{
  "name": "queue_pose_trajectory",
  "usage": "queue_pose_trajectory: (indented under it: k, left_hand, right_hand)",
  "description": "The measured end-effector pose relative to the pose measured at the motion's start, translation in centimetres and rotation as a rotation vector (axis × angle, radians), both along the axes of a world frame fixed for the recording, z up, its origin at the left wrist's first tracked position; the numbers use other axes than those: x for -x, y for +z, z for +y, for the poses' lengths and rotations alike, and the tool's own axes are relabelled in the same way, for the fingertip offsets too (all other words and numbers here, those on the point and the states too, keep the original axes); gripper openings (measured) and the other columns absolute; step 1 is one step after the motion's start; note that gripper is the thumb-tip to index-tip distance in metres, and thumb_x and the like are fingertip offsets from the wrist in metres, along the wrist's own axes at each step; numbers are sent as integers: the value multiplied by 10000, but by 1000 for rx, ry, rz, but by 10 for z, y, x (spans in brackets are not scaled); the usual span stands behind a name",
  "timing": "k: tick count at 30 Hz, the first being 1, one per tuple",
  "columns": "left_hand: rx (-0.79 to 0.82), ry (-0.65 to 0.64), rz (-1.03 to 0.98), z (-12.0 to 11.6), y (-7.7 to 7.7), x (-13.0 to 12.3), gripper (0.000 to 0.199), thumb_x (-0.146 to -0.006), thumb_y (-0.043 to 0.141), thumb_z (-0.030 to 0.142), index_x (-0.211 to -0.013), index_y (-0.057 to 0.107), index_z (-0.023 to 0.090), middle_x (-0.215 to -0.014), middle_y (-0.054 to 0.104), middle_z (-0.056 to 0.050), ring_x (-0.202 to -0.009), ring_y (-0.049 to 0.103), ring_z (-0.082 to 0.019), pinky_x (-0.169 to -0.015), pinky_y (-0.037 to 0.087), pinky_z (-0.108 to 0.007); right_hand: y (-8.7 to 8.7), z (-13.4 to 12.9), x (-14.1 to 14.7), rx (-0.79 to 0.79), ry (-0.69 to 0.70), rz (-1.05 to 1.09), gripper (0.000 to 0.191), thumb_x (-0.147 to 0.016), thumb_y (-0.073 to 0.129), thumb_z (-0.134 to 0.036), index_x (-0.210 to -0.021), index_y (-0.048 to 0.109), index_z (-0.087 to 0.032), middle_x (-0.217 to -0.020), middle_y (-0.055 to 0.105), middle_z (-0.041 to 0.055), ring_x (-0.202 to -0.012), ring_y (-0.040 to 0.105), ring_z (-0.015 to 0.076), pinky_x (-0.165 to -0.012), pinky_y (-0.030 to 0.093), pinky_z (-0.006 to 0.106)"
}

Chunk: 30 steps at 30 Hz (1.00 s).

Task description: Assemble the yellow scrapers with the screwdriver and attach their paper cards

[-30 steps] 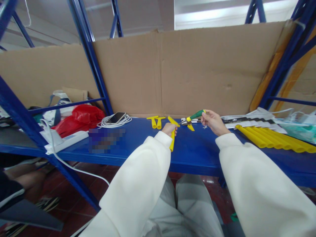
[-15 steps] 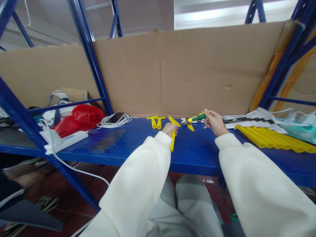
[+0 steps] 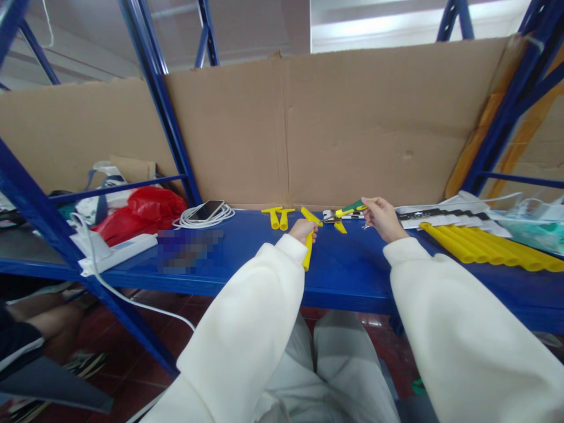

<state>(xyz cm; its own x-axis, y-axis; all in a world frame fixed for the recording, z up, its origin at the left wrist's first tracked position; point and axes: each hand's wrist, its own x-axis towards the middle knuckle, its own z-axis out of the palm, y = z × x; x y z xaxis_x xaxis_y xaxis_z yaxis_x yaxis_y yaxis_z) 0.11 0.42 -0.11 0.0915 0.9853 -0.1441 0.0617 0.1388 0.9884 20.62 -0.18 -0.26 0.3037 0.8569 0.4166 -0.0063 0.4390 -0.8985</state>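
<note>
While R hand grips screwdriver hdl | L hand closed on yel. T-piece

Adds up to one green-and-yellow screwdriver, three yellow T-shaped pieces, one loose yellow piece, one phone, one coil of white cable and one white power strip at left, and at least five yellow tubes at right.
</note>
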Motion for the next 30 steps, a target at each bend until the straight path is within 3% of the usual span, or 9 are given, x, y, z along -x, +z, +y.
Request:
queue_pose_trajectory:
  k: [8,16,22,30]
  left_hand:
    - [-2,10,14,0,-1,0,210,-840,570,34,-667,535,148,-451,425,57,-361,375,-69,-402,301,-200]
    - [7,14,21,-2,1,0,247,-854,572,44,-639,513,150,-456,428,55,-361,367,-61,-413,298,-196]
    - [0,8,20,-2,1,0,273,-852,529,7,-628,490,157,-452,426,56,-359,369,-63,-404,297,-197]
    - [7,4,1,-1,0,0,306,-843,566,15,-593,470,163,-460,438,49,-351,368,-56,-399,291,-201]
  right_hand:
    - [0,-1,-2,-16,45,-29,468,-652,777,-592,-760,519,-217,-401,431,-91,-303,312,51,-302,199,179]
    - [3,-6,0,-61,205,-27,433,-667,799,-528,-880,592,-213,-549,552,-51,-417,464,77,-367,343,192]
    - [0,-1,-1,-20,48,8,463,-631,821,-523,-733,494,-211,-488,494,-79,-360,383,48,-321,283,166]
    - [0,-1,-1,8,36,-2,438,-668,789,-518,-769,473,-232,-390,413,-113,-302,320,54,-302,221,166]
